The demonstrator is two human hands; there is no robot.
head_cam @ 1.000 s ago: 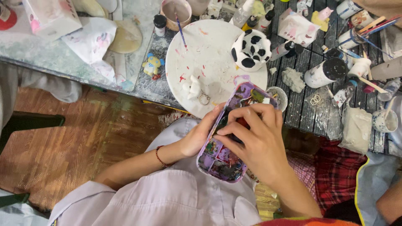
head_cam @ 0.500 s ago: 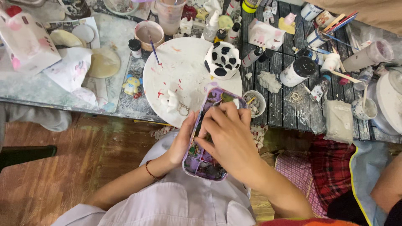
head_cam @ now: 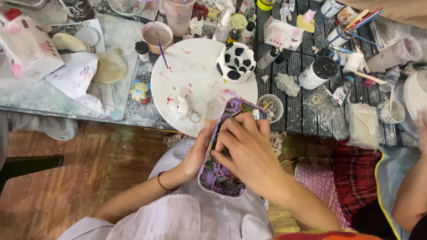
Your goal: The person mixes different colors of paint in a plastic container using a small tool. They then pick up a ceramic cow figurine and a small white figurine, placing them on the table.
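Note:
My left hand [head_cam: 199,153] grips the left edge of a purple paint palette [head_cam: 218,178] with several stained wells, held over my lap. My right hand [head_cam: 243,149] lies across the palette's top, fingers curled and pressed into its wells; whether it holds anything is hidden. Just beyond the palette is a round white board [head_cam: 200,75] smeared with paint. On the board stand a white mug with black spots [head_cam: 235,62], a small white figurine [head_cam: 181,106] and a metal ring [head_cam: 194,116].
The table [head_cam: 307,111] is crowded with paint bottles [head_cam: 316,73], a cup holding a brush [head_cam: 156,35], tissue [head_cam: 73,78], a small bowl [head_cam: 271,106] and a clay lump [head_cam: 287,84]. Another person's arm [head_cam: 411,191] is at the right edge. Wooden floor [head_cam: 66,186] lies left.
The view has shifted, so the table sits higher and further right in the frame. Both hands stay on the palette, with my right hand's fingers working over its wells.

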